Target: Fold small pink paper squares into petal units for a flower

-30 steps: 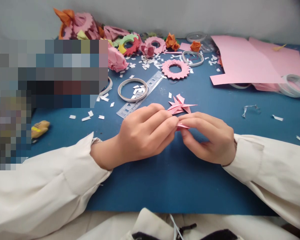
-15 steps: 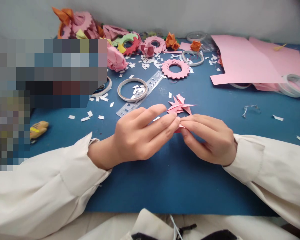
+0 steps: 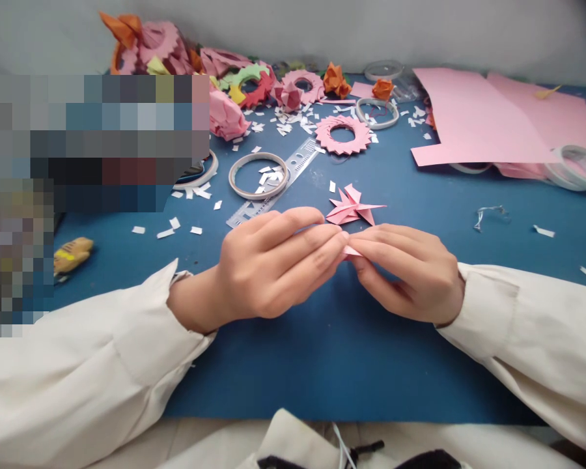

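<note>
Between my two hands is a small pink paper piece point(image 3: 352, 251), mostly covered by the fingers. My left hand point(image 3: 278, 264) reaches in from the left, its fingertips closed on the paper's left side. From the right, my right hand point(image 3: 407, 270) pinches the same piece between thumb and fingers. Just beyond the fingertips, folded pink paper with several sharp points point(image 3: 354, 206) lies on the blue table point(image 3: 322, 365).
Farther back lie a clear ruler point(image 3: 300, 163), a tape roll point(image 3: 232, 185), a pink paper ring point(image 3: 322, 139) and white scraps. Large pink sheets point(image 3: 488, 117) are at the back right. A yellow object point(image 3: 73, 254) lies left, beside a blurred area.
The fingers of my left hand have shifted slightly left and down, and a bit more of the small pink piece shows. My right hand has barely moved.
</note>
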Motion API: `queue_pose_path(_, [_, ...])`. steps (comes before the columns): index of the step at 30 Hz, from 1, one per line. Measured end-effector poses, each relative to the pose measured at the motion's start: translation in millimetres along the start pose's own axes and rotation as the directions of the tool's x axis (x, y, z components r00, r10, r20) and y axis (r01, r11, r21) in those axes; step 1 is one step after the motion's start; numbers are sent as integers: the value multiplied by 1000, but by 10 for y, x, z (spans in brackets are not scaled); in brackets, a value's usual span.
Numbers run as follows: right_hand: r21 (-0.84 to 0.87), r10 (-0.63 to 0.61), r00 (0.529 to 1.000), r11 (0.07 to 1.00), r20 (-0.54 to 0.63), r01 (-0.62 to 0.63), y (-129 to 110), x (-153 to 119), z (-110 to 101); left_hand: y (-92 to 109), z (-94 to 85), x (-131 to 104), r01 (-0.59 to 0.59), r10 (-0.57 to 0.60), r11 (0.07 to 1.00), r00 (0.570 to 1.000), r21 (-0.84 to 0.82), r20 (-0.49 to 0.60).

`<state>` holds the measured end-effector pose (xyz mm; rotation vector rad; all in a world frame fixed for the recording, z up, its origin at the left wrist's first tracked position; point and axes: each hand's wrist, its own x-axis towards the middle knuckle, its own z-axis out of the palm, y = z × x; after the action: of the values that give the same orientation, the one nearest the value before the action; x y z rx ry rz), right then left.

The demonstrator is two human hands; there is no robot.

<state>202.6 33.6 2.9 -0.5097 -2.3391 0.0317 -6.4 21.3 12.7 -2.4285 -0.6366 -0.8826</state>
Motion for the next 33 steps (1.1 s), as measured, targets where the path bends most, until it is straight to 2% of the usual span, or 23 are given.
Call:
queue_pose_path(4, [-1,-6,1000,1000,-15,6,10,-17,9,5,5,-6,62,-63,995,998,-81,-10])
queue_pose_path(9, [-6,14,1000,1000,23,-14,4,-3,15,3,17,-16,32,-29,989,999,-143,23])
queue_pose_path(11, [-8,12,999,1000,45,-12,6,7,14,10,34,-12,55,-54,983,998,-174,13])
queue_pose_path(15, [-22,-32,999,999,21,32,31,12,-2,53,63,6,188,-187,929,982,-318,34])
queue_pose_path(18, [-75,-74,997,994,32,76,51,10,-33,85,67,11,362,-371,803,925,-474,78])
queue_pose_path(20, [-116,-92,994,988,66,99,61,10,-52,88,68,12,427,-448,740,889,-519,94])
queue_pose_path(25, [-180,-135,988,973,70,146,96,20,-60,32,95,7,386,-404,802,913,-456,62])
queue_pose_path(29, [-228,-112,990,965,87,129,140,25,-48,-8,117,-20,391,-397,811,914,-435,81])
queue_pose_path(33, [-277,-73,990,955,120,104,182,10,-38,-39,135,-52,343,-339,863,937,-371,79])
